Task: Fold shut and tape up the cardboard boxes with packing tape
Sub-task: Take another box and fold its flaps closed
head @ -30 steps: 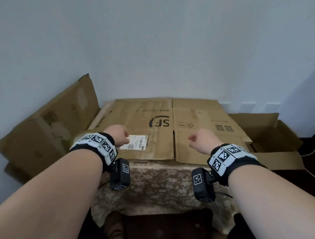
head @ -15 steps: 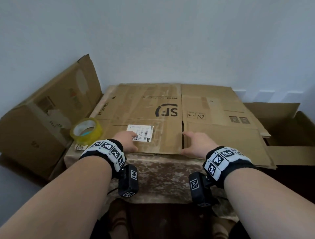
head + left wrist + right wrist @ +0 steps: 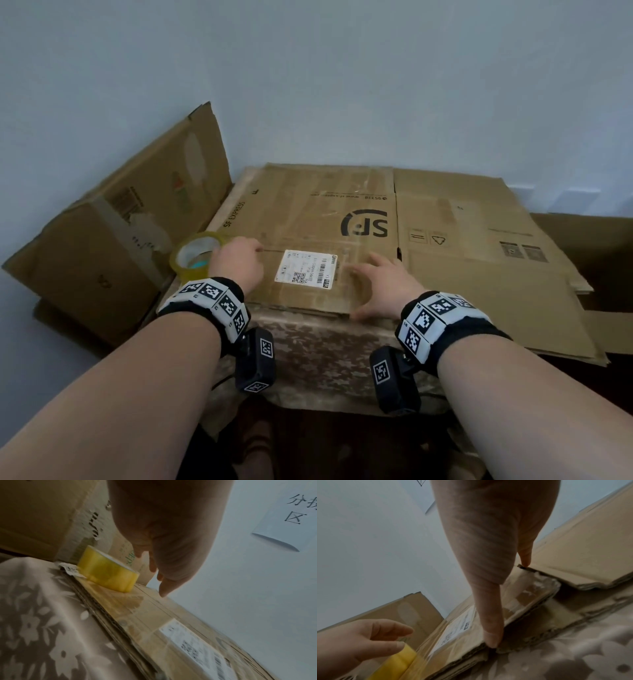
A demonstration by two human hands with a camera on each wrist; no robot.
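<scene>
A stack of flattened cardboard boxes (image 3: 342, 212) lies on the table, the top one printed "SF" and bearing a white shipping label (image 3: 307, 271). A yellowish roll of packing tape (image 3: 196, 254) (image 3: 108, 570) stands on the stack's left near corner. My left hand (image 3: 238, 263) (image 3: 154, 566) hovers just right of the roll, fingers loosely bent, holding nothing. My right hand (image 3: 380, 287) (image 3: 496, 577) rests spread on the labelled flap, fingers flat on top. Its thumb tip (image 3: 491, 641) touches the flap's near edge.
A taped cardboard box (image 3: 102, 240) leans against the wall at the left. An open box (image 3: 599, 246) sits at the right. The table wears a floral cloth (image 3: 325, 359). A paper sign (image 3: 291, 513) hangs on the wall behind.
My left hand has left the label's corner and moved left toward the tape roll. My right hand has shifted left from the seam onto the labelled flap. The head view has dropped closer.
</scene>
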